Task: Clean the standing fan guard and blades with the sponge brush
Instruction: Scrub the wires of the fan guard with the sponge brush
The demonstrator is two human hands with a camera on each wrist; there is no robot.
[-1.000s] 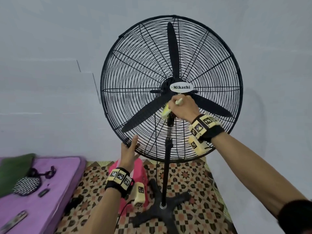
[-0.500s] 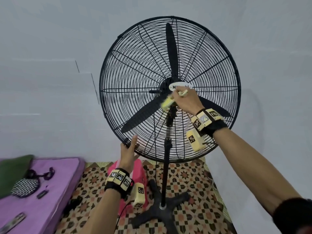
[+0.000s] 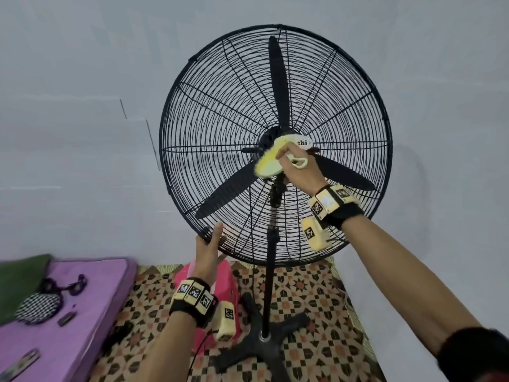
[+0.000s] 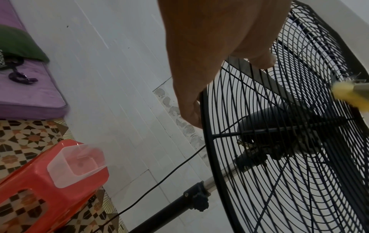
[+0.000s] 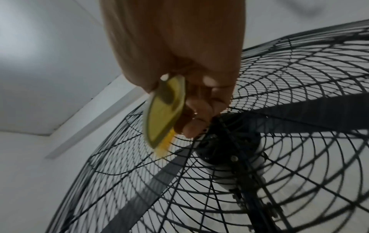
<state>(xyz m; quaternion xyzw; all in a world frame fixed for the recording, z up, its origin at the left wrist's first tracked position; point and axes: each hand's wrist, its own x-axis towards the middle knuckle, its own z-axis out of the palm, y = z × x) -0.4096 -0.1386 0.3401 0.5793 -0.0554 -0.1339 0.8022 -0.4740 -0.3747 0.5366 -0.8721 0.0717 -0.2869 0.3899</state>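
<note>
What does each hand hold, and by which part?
Right hand grips the sponge brush by its handle. Left hand holds the fan guard at its lower rim.

right hand (image 3: 298,168): I am lifting it from below the hub up to the badge | sponge brush (image 3: 271,160): I am sweeping it upward and left across the guard (image 3: 192,150) centre, tilting its head.
</note>
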